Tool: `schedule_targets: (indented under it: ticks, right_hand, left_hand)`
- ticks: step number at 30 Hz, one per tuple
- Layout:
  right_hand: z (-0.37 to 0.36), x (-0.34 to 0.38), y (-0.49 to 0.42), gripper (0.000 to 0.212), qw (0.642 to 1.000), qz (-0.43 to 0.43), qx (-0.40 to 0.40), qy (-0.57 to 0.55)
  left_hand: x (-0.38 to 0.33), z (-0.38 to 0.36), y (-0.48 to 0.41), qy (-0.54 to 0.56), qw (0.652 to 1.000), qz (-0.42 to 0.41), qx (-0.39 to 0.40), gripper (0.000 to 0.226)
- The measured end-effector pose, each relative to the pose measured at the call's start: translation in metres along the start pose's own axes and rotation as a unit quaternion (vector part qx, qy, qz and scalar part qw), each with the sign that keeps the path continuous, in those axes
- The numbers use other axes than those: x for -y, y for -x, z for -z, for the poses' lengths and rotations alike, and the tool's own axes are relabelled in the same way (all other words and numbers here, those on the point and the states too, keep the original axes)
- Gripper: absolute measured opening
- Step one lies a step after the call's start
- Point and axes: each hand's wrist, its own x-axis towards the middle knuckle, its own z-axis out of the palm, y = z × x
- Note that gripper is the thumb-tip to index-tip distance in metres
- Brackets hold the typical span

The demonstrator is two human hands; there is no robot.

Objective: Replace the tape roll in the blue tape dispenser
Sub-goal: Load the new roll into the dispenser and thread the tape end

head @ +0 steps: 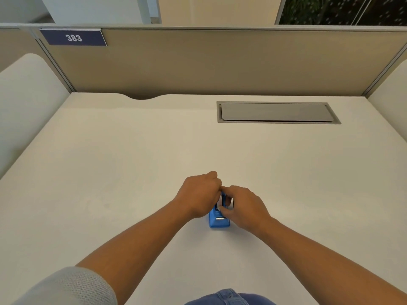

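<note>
Two bare forearms reach forward over a pale worktop. Both hands meet at a small blue tape dispenser standing near the front centre. Left hand is clenched around its left side; right hand fingers pinch its top.

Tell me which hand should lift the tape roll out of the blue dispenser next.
Probably the right hand: its fingertips already reach into the top of the blue dispenser where the roll sits, though the roll itself is hidden. The left hand is closed against the dispenser's side, better placed to steady it on the desk.
</note>
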Motion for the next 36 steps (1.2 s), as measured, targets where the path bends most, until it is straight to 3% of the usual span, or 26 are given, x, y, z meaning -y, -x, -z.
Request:
schedule_targets:
  ticks: [9,15,18,22,31,33,36]
  right_hand:
    - [0.002,0.0,-0.001,0.018,1.0,-0.007,0.004,-0.029]
    - [0.017,0.004,-0.01,0.029,0.998,-0.023,0.049,-0.04]
    - [0.02,0.003,-0.01,0.04,0.997,-0.03,0.029,-0.065]
    - [0.022,0.005,-0.01,0.021,0.997,-0.04,-0.035,-0.06]
    - [0.022,0.01,-0.011,0.005,0.998,-0.037,-0.033,-0.038]
    - [0.022,0.009,-0.01,0.005,0.998,-0.028,-0.034,-0.034]
    - [0.021,0.007,-0.009,0.006,0.999,-0.023,-0.034,-0.029]
  left_hand:
    - [0.007,-0.007,-0.001,0.156,0.984,0.081,0.014,0.019]
    - [0.008,-0.008,-0.001,0.182,0.979,0.092,0.007,0.017]
    - [0.008,-0.008,-0.001,0.185,0.979,0.092,-0.001,0.015]
    - [0.008,-0.009,0.0,0.199,0.975,0.098,-0.01,0.015]
    - [0.011,-0.012,0.008,0.242,0.963,0.111,-0.031,0.015]
    - [0.014,-0.013,0.013,0.276,0.954,0.114,-0.035,0.027]
    - [0.019,-0.016,0.022,0.297,0.948,0.109,0.035,0.09]
